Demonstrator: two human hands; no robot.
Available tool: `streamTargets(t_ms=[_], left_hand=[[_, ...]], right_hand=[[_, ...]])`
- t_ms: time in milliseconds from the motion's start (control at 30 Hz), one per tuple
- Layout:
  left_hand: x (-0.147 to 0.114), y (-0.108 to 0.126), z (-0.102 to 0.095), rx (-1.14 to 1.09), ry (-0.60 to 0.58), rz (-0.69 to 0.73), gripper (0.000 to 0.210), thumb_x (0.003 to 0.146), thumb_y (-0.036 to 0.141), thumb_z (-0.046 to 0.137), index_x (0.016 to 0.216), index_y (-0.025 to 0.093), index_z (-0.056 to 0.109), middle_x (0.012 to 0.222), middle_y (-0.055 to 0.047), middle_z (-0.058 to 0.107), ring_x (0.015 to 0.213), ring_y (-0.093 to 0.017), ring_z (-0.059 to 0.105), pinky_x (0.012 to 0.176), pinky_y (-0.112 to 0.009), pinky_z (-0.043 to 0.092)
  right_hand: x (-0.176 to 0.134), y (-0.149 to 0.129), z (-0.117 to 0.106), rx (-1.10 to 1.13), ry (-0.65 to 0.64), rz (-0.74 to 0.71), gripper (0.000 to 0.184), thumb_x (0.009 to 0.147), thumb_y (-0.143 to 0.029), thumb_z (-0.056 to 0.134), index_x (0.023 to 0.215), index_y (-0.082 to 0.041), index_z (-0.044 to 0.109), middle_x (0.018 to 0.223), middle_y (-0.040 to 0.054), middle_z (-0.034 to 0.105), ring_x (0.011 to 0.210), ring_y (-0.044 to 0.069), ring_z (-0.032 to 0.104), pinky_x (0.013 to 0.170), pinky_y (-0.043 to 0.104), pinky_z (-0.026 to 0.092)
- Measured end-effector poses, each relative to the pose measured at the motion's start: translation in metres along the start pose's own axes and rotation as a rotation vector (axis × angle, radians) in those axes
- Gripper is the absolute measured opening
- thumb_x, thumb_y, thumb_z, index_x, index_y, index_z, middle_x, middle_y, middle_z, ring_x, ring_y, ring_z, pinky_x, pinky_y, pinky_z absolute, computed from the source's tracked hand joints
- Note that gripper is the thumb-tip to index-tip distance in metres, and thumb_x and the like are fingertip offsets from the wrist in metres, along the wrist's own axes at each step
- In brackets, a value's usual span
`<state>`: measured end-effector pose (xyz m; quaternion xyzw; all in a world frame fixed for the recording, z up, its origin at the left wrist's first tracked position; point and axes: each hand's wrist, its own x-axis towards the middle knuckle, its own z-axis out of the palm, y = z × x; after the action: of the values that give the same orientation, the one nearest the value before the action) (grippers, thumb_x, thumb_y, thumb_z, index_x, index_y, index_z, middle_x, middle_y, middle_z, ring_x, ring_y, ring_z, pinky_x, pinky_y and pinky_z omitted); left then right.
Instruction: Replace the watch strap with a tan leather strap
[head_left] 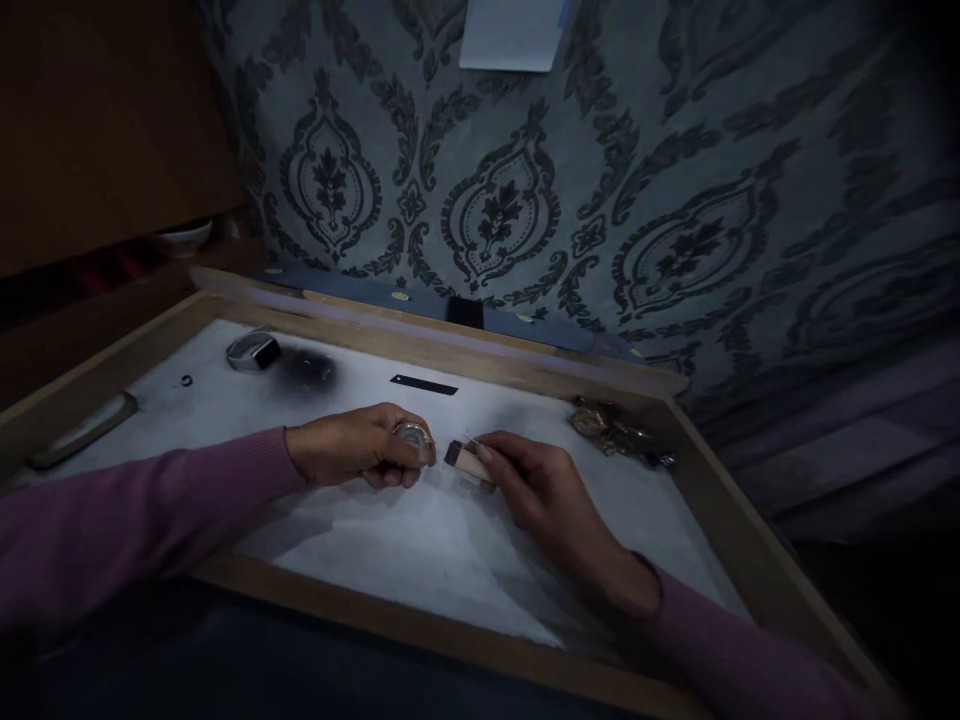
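My left hand is closed around a round watch with a shiny metal rim, its glass side tilted up. Between the thumb and fingers of my right hand is a small beige block with a dark end. A thin pale sliver sticks out by the same fingertips; I cannot make out what it is. The block's dark end points toward the watch, with a small gap between them. Just beyond my hands, a flat black strip with slanted ends lies on the white surface.
A raised wooden rim surrounds the white surface. A square-faced wristwatch, a small black curl and a curved handle-like piece lie left. Gold-toned watches lie right. Patterned wallpaper stands behind.
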<state>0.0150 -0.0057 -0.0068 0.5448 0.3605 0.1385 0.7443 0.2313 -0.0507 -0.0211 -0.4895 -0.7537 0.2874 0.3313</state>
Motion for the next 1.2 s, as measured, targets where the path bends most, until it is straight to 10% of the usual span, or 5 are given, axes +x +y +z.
streamTargets(t_ms=[1200], left_hand=[[0.003, 0.0, 0.009, -0.014, -0.007, -0.031, 0.016, 0.067, 0.025, 0.07, 0.069, 0.014, 0.058, 0.052, 0.005, 0.052, 0.041, -0.004, 0.036, 0.04, -0.02, 0.02]], right_hand=[[0.002, -0.005, 0.005, 0.406, -0.061, 0.201, 0.026, 0.091, -0.039, 0.055, 0.09, -0.015, 0.064, 0.061, -0.0026, 0.055, 0.041, 0.006, 0.037, 0.034, 0.018, 0.028]])
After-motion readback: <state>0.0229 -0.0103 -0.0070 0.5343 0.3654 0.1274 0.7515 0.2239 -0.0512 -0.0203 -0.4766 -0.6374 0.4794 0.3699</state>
